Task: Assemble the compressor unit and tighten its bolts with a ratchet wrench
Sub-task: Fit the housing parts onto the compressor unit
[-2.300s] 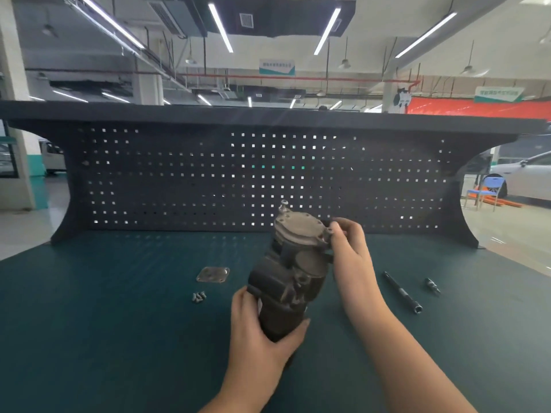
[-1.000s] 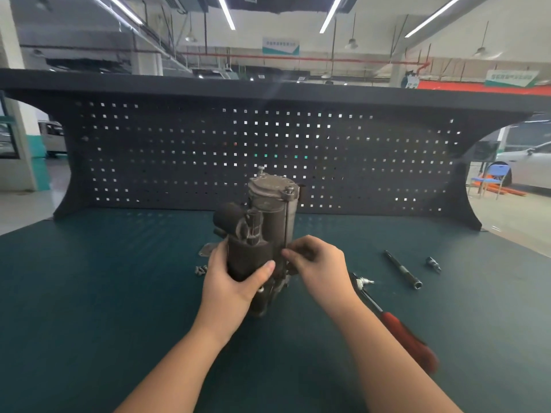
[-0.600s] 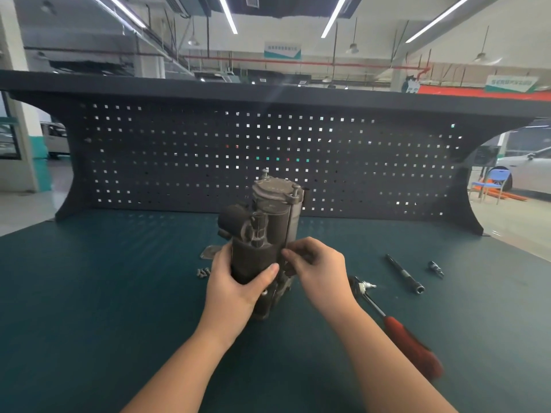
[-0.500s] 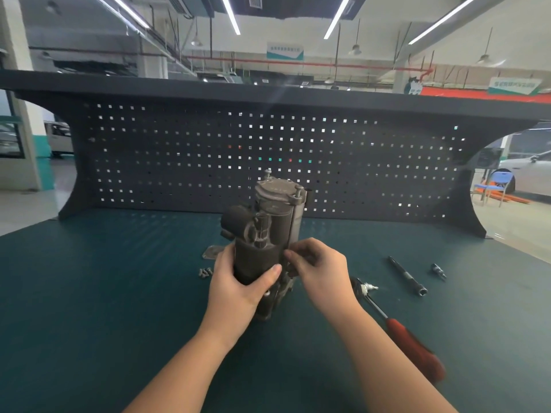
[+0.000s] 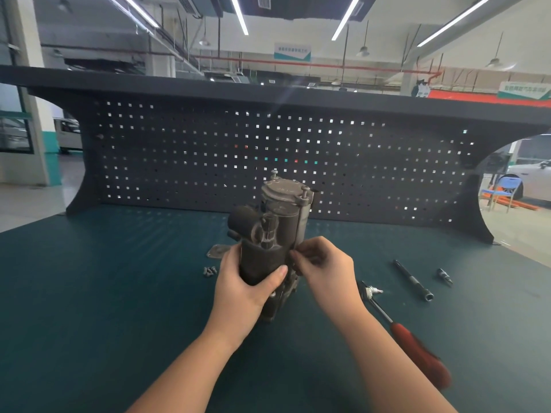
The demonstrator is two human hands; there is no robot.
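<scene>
The dark grey compressor unit (image 5: 272, 228) stands upright on the green mat, its lighter end cover on top with bolt heads sticking up. My left hand (image 5: 246, 281) grips the lower body from the left. My right hand (image 5: 323, 265) pinches a long bolt (image 5: 300, 222) that runs down the unit's right side from the cover. The ratchet wrench (image 5: 396, 320), red-handled, lies on the mat to the right of my right forearm.
A small metal plate (image 5: 217, 251) and a few loose bolts (image 5: 210, 270) lie left of the unit. An extension bar (image 5: 413, 280) and a socket (image 5: 445, 276) lie at the right. A dark pegboard (image 5: 268, 156) closes off the back of the bench.
The unit went from tilted in my left hand to standing upright on the mat. My right hand dropped from the top cover to the long bolt on the side.
</scene>
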